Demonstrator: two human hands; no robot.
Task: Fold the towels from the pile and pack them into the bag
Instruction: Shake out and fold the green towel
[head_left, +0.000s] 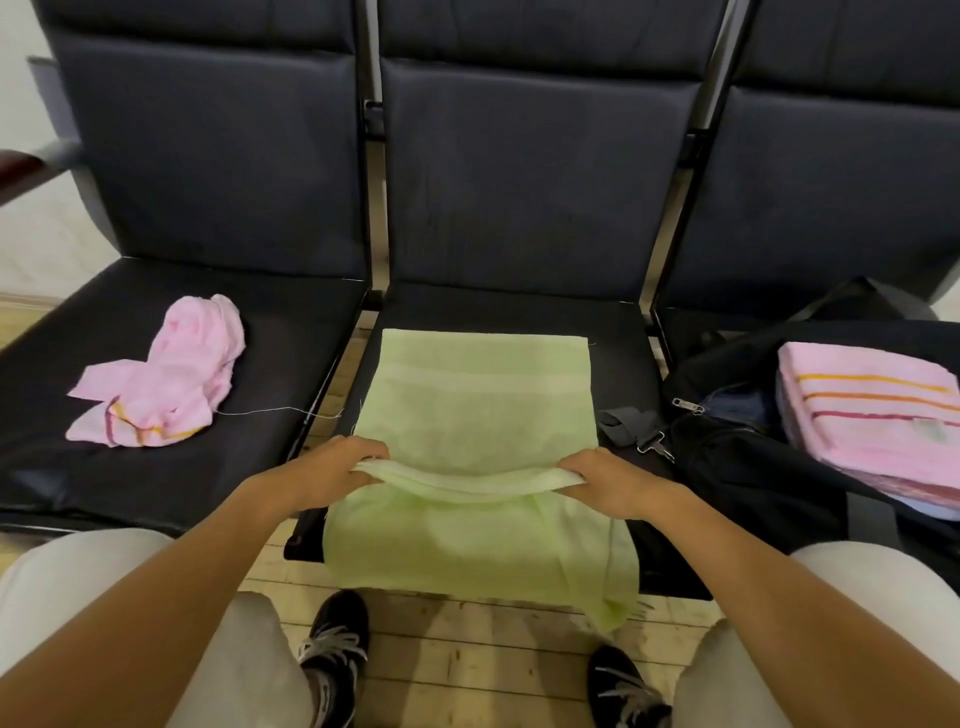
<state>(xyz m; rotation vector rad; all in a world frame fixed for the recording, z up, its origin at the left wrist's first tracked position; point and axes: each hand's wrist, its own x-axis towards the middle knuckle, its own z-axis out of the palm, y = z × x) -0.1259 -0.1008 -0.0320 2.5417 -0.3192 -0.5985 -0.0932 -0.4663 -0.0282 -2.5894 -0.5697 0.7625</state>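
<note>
Left hand (332, 470) and right hand (605, 480) are each pinching a raised fold of the pale green terry towel (485, 395), which is lying across the middle black padded seat (618, 374), its near edge hanging over the front.

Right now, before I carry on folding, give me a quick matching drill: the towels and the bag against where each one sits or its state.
Things:
1. green towel
2. crumpled pink towel
3. folded pink striped towel
4. black bag

Places or states:
A. lying on top of the open bag
B. loose on the left seat
C. on the right seat, unzipped
D. on the middle seat, gripped by the left hand and right hand

Pairs: 1-D, 2-B, 3-A, 4-C
</note>
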